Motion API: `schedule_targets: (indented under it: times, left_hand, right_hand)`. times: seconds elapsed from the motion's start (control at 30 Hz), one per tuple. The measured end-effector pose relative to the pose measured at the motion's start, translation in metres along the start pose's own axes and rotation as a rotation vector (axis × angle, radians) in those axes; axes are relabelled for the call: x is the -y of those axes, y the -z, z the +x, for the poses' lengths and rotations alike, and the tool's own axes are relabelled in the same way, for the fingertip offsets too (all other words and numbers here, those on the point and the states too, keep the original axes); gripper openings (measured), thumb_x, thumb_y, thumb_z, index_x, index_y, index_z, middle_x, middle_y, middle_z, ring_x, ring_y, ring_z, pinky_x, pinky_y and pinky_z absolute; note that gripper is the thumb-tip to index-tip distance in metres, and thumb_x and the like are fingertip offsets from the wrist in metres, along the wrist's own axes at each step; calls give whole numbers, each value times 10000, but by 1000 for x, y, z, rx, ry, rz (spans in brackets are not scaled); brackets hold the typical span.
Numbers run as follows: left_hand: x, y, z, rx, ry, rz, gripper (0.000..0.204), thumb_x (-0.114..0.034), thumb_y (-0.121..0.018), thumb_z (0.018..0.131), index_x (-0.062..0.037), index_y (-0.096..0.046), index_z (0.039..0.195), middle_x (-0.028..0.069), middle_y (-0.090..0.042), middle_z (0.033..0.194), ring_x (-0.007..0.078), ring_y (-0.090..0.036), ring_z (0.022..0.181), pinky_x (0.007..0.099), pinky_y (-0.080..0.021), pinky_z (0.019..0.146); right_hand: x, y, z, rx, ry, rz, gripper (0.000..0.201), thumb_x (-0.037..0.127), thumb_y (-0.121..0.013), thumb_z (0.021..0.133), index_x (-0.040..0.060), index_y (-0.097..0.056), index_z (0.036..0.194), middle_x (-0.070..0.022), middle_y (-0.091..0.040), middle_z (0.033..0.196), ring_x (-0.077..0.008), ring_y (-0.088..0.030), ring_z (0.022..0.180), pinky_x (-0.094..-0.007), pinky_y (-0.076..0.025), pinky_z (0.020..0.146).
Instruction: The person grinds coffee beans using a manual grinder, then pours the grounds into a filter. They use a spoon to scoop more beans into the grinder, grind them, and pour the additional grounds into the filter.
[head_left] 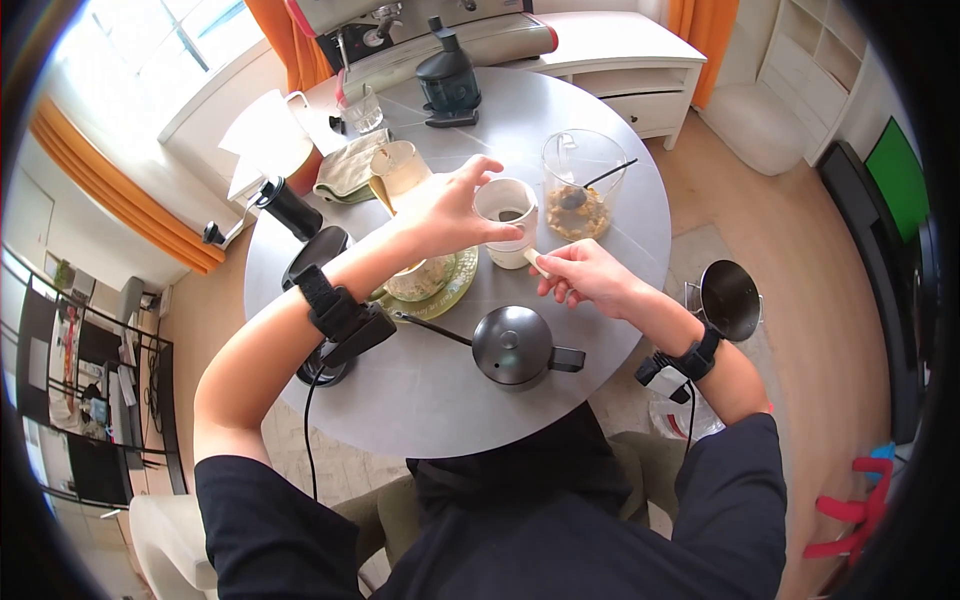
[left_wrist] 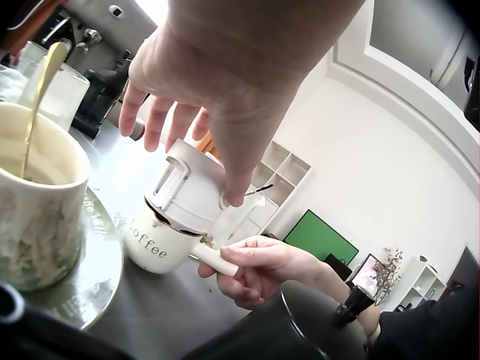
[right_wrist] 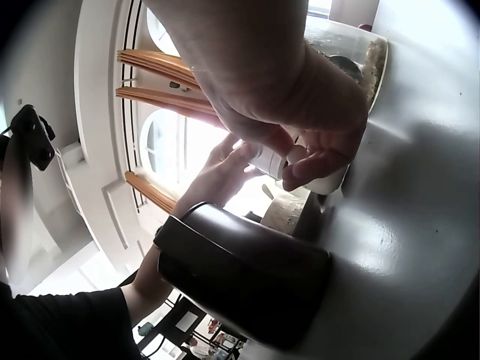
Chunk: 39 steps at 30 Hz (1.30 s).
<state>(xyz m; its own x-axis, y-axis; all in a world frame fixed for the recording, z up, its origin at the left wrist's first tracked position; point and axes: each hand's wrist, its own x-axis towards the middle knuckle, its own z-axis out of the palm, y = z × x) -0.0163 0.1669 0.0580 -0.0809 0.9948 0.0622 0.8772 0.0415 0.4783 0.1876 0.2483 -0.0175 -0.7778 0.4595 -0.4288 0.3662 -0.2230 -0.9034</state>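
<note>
A white pot (left_wrist: 154, 244) lettered "Coffee" stands on the grey table, with a white handled dripper (left_wrist: 196, 191) seated on top. In the head view, dark contents show inside the dripper. My right hand (head_left: 595, 278) pinches the pot's pale side handle (left_wrist: 217, 259) between thumb and fingers. Around the dripper spreads my left hand (head_left: 440, 212), fingers at its far side and thumb (left_wrist: 238, 186) close to its rim. Just left of the pot, a patterned cup (left_wrist: 37, 217) with a gold spoon (left_wrist: 43, 90) sits on a green-rimmed saucer (head_left: 465, 280).
Nearest me is a black gooseneck kettle (head_left: 512, 345). A clear pitcher (head_left: 582, 160) with beige crumbly contents and a dark spoon stands right of the pot. Behind are a dark grinder (head_left: 448, 80), a folded cloth (head_left: 350, 170) and a glass (head_left: 360, 108).
</note>
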Motion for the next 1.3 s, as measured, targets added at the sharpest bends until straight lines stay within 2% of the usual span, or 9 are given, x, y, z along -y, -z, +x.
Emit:
schedule_targets:
  times: [0.27, 0.37, 0.4, 0.47, 0.57, 0.73, 1.13, 1.23, 1.3]
  left_hand:
    - [9, 2, -6, 7, 5, -76, 900, -500, -804, 674, -92, -397, 1365, 223, -535, 1270, 342, -565, 1126, 410, -451, 954]
    - [15, 29, -22, -79, 62, -50, 949, -515, -793, 696, -56, -357, 1404, 223, -548, 1252, 326, -557, 1148, 401, -456, 961]
    - [32, 44, -28, -127, 125, -94, 837, -485, -785, 721, -13, -458, 1331, 205, -618, 1138, 291, -599, 1089, 378, -492, 914]
    - [72, 77, -53, -334, 207, 104, 636, -479, -776, 735, 14, -626, 1110, 160, -682, 928, 242, -662, 914, 366, -529, 824]
    - [126, 120, -90, -527, 321, 584, 626, -512, -738, 726, -50, -626, 1133, 155, -662, 1057, 299, -646, 969, 399, -504, 847]
    - [168, 140, -91, -309, 557, 561, 742, -635, -674, 716, -112, -556, 1230, 158, -640, 1146, 321, -615, 1064, 424, -485, 893]
    - [198, 125, -76, -412, 477, 618, 607, -602, -637, 769, -121, -607, 1138, 143, -688, 998, 312, -667, 932, 426, -520, 794]
    - [189, 139, -79, -515, 455, 670, 592, -597, -629, 779, -124, -609, 1134, 134, -687, 1002, 294, -672, 917, 407, -528, 760]
    - [180, 157, -86, -637, 339, 734, 531, -590, -623, 787, -148, -624, 1082, 97, -702, 895, 275, -688, 809, 408, -538, 681]
  right_hand:
    - [-3, 3, -3, -62, 5, -76, 370, 319, -565, 950, -36, -635, 1030, -69, -660, 806, -85, -565, 529, -213, -431, 463]
    - [5, 7, -28, -190, 183, -363, 350, 286, -588, 932, -53, -643, 999, -71, -672, 818, -97, -590, 505, -228, -441, 448]
    - [5, 6, -43, -202, 235, -429, 313, 247, -605, 918, -54, -646, 993, -77, -675, 827, -100, -604, 513, -232, -452, 455]
    - [4, -3, -77, -173, 300, -439, 252, 176, -649, 882, -50, -648, 995, -89, -676, 837, -107, -627, 534, -239, -471, 477]
    - [-4, -20, -106, -36, 351, -439, 248, 123, -713, 830, -43, -646, 1002, -106, -671, 841, -121, -654, 573, -240, -492, 518]
    - [-19, -37, -99, -72, 353, -445, 174, 80, -701, 832, -57, -643, 920, -91, -675, 735, -129, -686, 632, -231, -513, 554]
    - [-17, -15, -77, -249, 388, -377, 138, 67, -663, 854, -52, -628, 914, -69, -648, 618, -124, -678, 605, -220, -494, 527]
    - [-21, -14, -73, -281, 407, -374, 220, 101, -710, 824, -40, -614, 963, -80, -655, 719, -110, -623, 539, -224, -461, 502]
    - [-6, -21, -86, -526, 579, -678, 293, 127, -749, 786, -27, -606, 990, -92, -643, 807, -109, -566, 508, -236, -439, 485]
